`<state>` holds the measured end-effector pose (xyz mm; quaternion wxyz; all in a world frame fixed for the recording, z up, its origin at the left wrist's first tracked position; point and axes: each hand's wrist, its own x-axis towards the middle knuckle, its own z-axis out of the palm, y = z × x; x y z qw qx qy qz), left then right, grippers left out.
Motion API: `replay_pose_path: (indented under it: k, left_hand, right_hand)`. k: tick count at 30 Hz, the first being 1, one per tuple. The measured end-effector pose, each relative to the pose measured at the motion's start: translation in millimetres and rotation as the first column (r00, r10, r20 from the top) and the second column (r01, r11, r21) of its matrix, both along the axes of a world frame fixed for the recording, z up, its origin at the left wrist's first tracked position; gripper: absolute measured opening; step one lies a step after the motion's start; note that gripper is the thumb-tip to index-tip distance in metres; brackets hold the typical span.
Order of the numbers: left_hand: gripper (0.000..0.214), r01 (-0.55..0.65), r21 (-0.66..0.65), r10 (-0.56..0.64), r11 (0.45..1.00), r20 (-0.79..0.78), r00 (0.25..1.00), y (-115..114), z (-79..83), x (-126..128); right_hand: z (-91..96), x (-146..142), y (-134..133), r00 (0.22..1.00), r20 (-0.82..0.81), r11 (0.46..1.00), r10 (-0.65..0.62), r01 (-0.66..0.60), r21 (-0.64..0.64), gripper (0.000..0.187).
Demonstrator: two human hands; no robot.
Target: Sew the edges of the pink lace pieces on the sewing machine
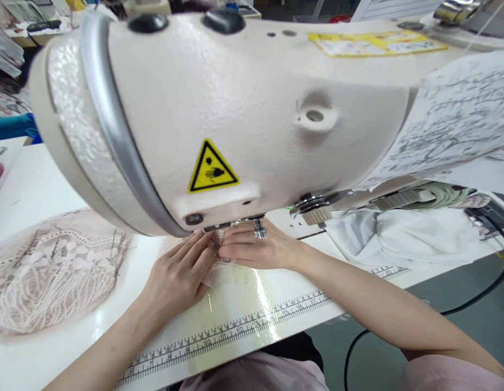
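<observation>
Beneath the head of a cream sewing machine (260,108), both of my hands meet on a small piece of pale pink lace fabric (216,264). My left hand (176,277) presses it from the left, its fingers close together and pointing toward the needle area. From the other side my right hand (262,247) has its fingers bent onto the same lace, fingertips close to those of the left. Most of the piece is covered by my fingers, and the machine head hides the needle and presser foot.
Left on the white table lies a stack of pink lace pieces (60,271) with loose threads. A printed ruler strip (235,331) runs along the front edge. White folded cloth (402,233) lies at right, below a handwritten paper (464,114). A black cable (476,301) hangs off the right side.
</observation>
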<state>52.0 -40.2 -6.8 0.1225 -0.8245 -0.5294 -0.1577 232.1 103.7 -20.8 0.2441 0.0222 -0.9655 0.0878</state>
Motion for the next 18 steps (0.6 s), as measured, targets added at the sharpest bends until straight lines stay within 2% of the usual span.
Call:
replay_pose_path:
  k: [4, 8, 13, 18]
  left_hand:
    - [0.028, -0.002, 0.032, 0.002, 0.999, 0.005, 1.000, 0.8, -0.5, 2.4]
    - [0.027, -0.003, 0.027, 0.003, 1.000, -0.002, 1.000, 1.2, -1.4, 3.6]
    - [0.029, -0.017, 0.013, 0.017, 1.000, -0.002, 1.000, 1.7, -3.8, 1.9]
    - [0.032, -0.020, 0.013, 0.020, 1.000, -0.011, 1.000, 3.1, -3.1, 0.7]
  right_hand:
    - [-2.9, 0.9, 3.4, 0.997, -0.080, 1.000, 0.003, -0.005, -0.021, 0.016]
    - [-3.1, 0.8, 5.6, 0.996, -0.094, 0.999, 0.001, -0.004, -0.032, 0.018]
    - [-0.9, 1.2, 6.4, 0.997, -0.069, 1.000, -0.026, 0.026, 0.001, 0.019]
    - [-0.2, -0.5, 6.1, 0.985, -0.164, 0.998, -0.049, 0.057, 0.041, 0.017]
